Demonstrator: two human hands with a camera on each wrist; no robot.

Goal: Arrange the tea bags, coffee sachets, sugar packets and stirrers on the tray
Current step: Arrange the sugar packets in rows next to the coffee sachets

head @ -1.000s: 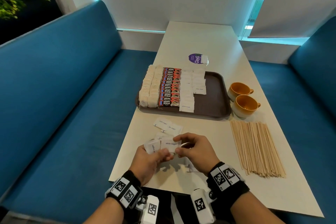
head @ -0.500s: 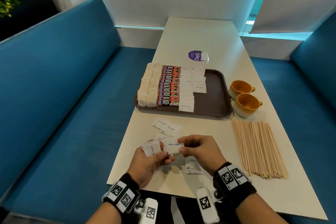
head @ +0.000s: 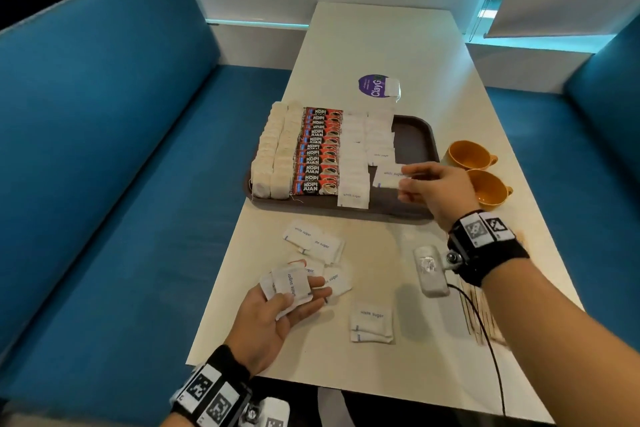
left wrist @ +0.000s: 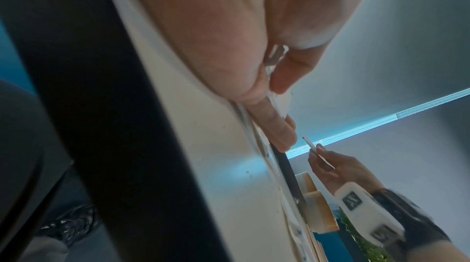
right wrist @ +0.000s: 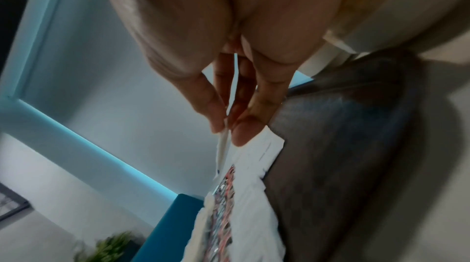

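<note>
Right hand (head: 433,189) pinching one sugar packet (head: 388,177) by its edge, flat over the tray (head: 414,135) at 12 o'clock, likely to extend the second sugar row; left hand (head: 277,315) cupping spare packets (head: 289,288) at 6 o'clock on the desk (head: 381,42) as ready supply; stirrers mostly hidden at 4 o'clock

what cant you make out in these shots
- Stirrers: head view, mostly hidden behind the right forearm and wrist camera.
- Packets in the left hand: count unclear, they overlap.
- Tray: far rim hidden by stacked rows.
- Coffee sachets: right wrist view, print blurred.
</note>
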